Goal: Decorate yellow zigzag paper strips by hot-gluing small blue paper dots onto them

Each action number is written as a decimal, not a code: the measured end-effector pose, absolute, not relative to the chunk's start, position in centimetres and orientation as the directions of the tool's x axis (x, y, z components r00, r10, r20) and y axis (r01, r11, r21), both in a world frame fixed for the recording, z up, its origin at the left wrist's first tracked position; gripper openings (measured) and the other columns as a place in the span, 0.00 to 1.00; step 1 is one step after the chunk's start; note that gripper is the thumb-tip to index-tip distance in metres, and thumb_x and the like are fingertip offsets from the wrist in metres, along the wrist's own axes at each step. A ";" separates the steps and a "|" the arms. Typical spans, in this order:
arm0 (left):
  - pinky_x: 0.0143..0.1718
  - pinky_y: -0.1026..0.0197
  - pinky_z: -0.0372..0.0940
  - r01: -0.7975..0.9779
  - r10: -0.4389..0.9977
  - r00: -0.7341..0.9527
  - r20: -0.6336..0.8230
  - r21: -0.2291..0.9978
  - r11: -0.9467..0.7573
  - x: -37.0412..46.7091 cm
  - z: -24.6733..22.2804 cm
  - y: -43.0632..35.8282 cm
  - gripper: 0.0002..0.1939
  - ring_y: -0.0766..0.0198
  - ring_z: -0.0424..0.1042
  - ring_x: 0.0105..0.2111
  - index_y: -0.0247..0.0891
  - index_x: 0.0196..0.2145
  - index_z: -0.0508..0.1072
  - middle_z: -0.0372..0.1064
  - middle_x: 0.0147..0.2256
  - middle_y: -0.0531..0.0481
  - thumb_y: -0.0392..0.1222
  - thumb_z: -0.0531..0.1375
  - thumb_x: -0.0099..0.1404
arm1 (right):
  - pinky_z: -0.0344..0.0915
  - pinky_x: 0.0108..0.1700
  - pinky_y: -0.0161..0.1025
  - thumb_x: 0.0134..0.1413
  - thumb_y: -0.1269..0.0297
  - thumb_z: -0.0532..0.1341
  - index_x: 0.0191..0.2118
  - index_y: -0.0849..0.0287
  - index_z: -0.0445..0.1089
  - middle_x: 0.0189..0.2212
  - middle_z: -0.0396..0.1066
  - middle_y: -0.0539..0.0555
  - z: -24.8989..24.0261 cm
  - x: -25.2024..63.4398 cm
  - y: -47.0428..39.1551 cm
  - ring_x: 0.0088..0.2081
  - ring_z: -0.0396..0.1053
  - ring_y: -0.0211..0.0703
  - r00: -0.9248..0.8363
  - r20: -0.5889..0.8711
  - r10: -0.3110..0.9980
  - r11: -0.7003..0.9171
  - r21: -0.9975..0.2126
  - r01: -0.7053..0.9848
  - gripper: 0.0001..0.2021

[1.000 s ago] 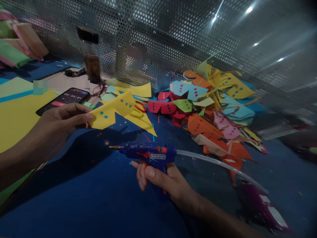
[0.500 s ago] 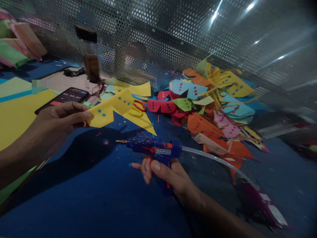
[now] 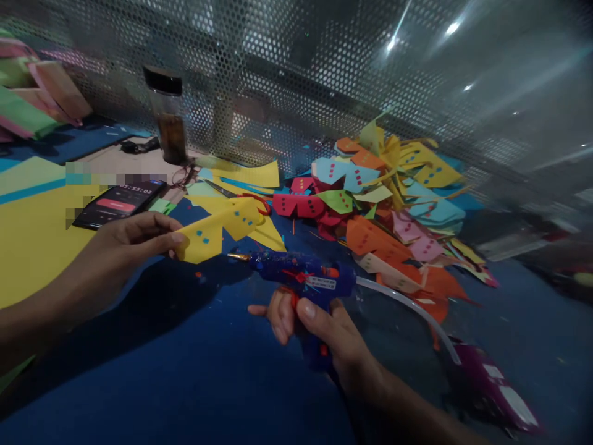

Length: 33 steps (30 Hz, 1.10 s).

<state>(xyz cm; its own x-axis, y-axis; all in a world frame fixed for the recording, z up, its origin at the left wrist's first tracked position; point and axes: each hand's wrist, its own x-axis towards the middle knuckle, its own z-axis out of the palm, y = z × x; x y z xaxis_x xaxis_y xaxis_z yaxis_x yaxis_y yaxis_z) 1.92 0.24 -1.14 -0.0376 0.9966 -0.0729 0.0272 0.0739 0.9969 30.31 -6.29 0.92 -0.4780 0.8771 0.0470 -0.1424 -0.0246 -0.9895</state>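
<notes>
Between thumb and fingers, my left hand [image 3: 143,238] pinches the left end of a folded yellow paper cutout [image 3: 204,241] dotted with small blue squares. My right hand [image 3: 319,321] is wrapped round the handle of a blue hot glue gun [image 3: 301,275], its metal nozzle pointing left, just below the right part of the paper. Scraps of coloured paper cling to the gun's barrel. A long clear glue stick [image 3: 403,296] curves out of its back to the right. Behind the cutout lie scissors [image 3: 262,203] with a red handle, partly covered, on more yellow paper.
A heap of coloured paper cutouts [image 3: 393,185] lies at the right against a perforated metal panel [image 3: 287,74]. Further left are a lidded bottle [image 3: 169,117], a phone [image 3: 115,207] and large yellow sheets [image 3: 41,247]. A purple packet [image 3: 498,386] rests at the lower right.
My left hand has brought the yellow cutout right and down, closer to the nozzle. The glue gun has shifted slightly to the right in my right hand. The view has tilted a little.
</notes>
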 end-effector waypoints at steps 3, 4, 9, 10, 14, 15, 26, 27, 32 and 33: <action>0.33 0.66 0.64 0.117 0.997 0.020 -0.070 0.991 0.067 2.3 -1.4 -0.1 0.10 0.66 0.71 0.30 0.42 0.30 0.80 0.75 0.27 0.55 0.48 0.73 0.55 | 0.65 0.62 0.59 0.69 0.47 0.57 0.31 0.57 0.69 0.27 0.67 0.51 1.4 30.0 -6.5 0.35 0.69 0.43 -0.460 0.067 0.885 0.007 -0.991 -0.130 0.20; 0.33 0.65 0.63 0.144 0.997 0.039 -0.071 0.987 0.064 2.3 -1.5 -0.2 0.10 0.66 0.71 0.30 0.42 0.30 0.79 0.75 0.27 0.55 0.49 0.72 0.56 | 0.64 0.62 0.59 0.69 0.47 0.57 0.31 0.57 0.69 0.27 0.67 0.51 1.5 29.9 -6.6 0.35 0.69 0.44 -0.458 0.071 0.886 0.016 -0.992 -0.122 0.20; 0.31 0.63 0.61 0.165 0.986 0.132 -0.101 0.983 0.079 2.9 -2.1 -0.8 0.12 0.64 0.70 0.28 0.45 0.32 0.78 0.74 0.26 0.57 0.54 0.71 0.58 | 0.63 0.63 0.58 0.68 0.47 0.58 0.31 0.56 0.69 0.27 0.66 0.50 2.5 29.0 -7.0 0.34 0.67 0.43 -0.424 0.099 0.900 0.046 -0.990 -0.133 0.20; 0.31 0.63 0.61 0.159 0.983 0.146 -0.108 0.984 0.085 3.1 -2.1 -0.9 0.13 0.64 0.69 0.28 0.45 0.31 0.78 0.74 0.26 0.57 0.54 0.71 0.57 | 0.63 0.63 0.57 0.68 0.47 0.58 0.31 0.56 0.69 0.27 0.66 0.50 2.7 28.7 -7.1 0.33 0.67 0.42 -0.420 0.107 0.901 0.052 -0.989 -0.141 0.20; 0.30 0.61 0.60 0.148 0.976 0.189 -0.106 0.986 0.078 3.5 -2.2 -1.1 0.14 0.62 0.69 0.27 0.44 0.30 0.78 0.73 0.25 0.55 0.55 0.71 0.56 | 0.62 0.64 0.56 0.67 0.46 0.59 0.30 0.56 0.68 0.27 0.65 0.49 3.1 27.8 -6.9 0.32 0.66 0.41 -0.432 0.118 0.894 0.055 -0.986 -0.155 0.20; 0.30 0.61 0.60 0.146 0.975 0.194 -0.103 0.986 0.075 3.4 -2.3 -1.1 0.14 0.62 0.69 0.27 0.43 0.31 0.78 0.73 0.25 0.55 0.55 0.71 0.56 | 0.61 0.64 0.56 0.67 0.46 0.60 0.30 0.56 0.68 0.28 0.65 0.49 3.1 27.6 -6.8 0.33 0.66 0.41 -0.438 0.114 0.892 0.052 -0.987 -0.151 0.20; 0.30 0.62 0.59 0.078 0.966 0.222 -0.135 0.990 0.120 3.0 -3.2 -1.2 0.13 0.64 0.68 0.27 0.45 0.32 0.76 0.73 0.26 0.57 0.54 0.71 0.59 | 0.67 0.52 0.48 0.66 0.42 0.59 0.32 0.56 0.69 0.29 0.68 0.51 2.3 27.4 -6.7 0.36 0.68 0.43 -0.418 0.075 0.905 0.065 -0.997 -0.037 0.21; 0.30 0.62 0.59 0.082 0.966 0.220 -0.137 0.989 0.122 3.1 -3.1 -1.3 0.13 0.64 0.68 0.27 0.45 0.32 0.76 0.73 0.25 0.57 0.54 0.71 0.59 | 0.68 0.49 0.47 0.65 0.42 0.59 0.32 0.56 0.69 0.29 0.68 0.51 2.3 27.4 -6.7 0.35 0.68 0.43 -0.416 0.062 0.907 0.053 -0.998 -0.031 0.21; 0.28 0.63 0.60 0.072 0.969 0.219 -0.119 0.992 0.106 3.4 -2.7 -1.5 0.12 0.63 0.69 0.25 0.45 0.29 0.77 0.73 0.24 0.56 0.54 0.72 0.57 | 0.68 0.41 0.43 0.64 0.40 0.59 0.32 0.56 0.69 0.29 0.68 0.51 2.1 27.4 -6.7 0.34 0.67 0.43 -0.411 0.033 0.911 0.041 -0.999 0.011 0.23; 0.28 0.63 0.60 0.071 0.970 0.215 -0.116 0.992 0.103 3.4 -2.7 -1.5 0.12 0.63 0.69 0.25 0.46 0.30 0.77 0.73 0.24 0.56 0.53 0.72 0.57 | 0.67 0.40 0.43 0.64 0.40 0.59 0.32 0.56 0.69 0.29 0.68 0.52 2.0 27.4 -6.7 0.34 0.67 0.43 -0.411 0.029 0.911 0.039 -0.999 0.015 0.23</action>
<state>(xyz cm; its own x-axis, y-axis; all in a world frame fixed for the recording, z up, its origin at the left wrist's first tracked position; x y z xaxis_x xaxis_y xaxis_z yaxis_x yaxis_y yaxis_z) 3.42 -1.47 -2.71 0.2155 0.9696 -0.1160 0.0709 0.1029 0.9922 27.44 -6.66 2.00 -0.4106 0.9113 0.0292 0.0152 0.0389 -0.9991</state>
